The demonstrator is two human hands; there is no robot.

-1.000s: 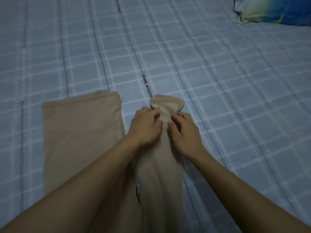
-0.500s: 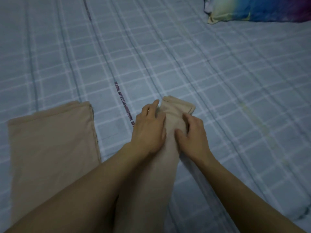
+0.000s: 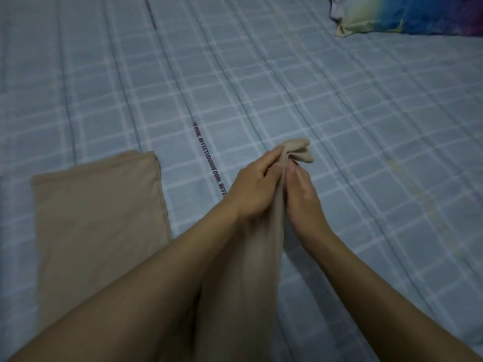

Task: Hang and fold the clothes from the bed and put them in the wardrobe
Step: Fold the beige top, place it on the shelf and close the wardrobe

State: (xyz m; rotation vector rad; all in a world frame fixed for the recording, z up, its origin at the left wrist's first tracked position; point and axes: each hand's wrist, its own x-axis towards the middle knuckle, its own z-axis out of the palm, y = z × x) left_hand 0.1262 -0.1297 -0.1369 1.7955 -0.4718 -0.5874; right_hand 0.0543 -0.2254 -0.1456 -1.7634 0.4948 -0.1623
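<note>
Beige trouser leg (image 3: 261,257) now bunched narrower between both hands' grip.

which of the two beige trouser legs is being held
The right-hand trouser leg, bunched and pinched near its hem between both hands; the left trouser leg lies flat and untouched.

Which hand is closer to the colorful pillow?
Right. The right hand grips the beige trouser leg on the side toward the pillow; the left hand is beside it, farther away.
</note>
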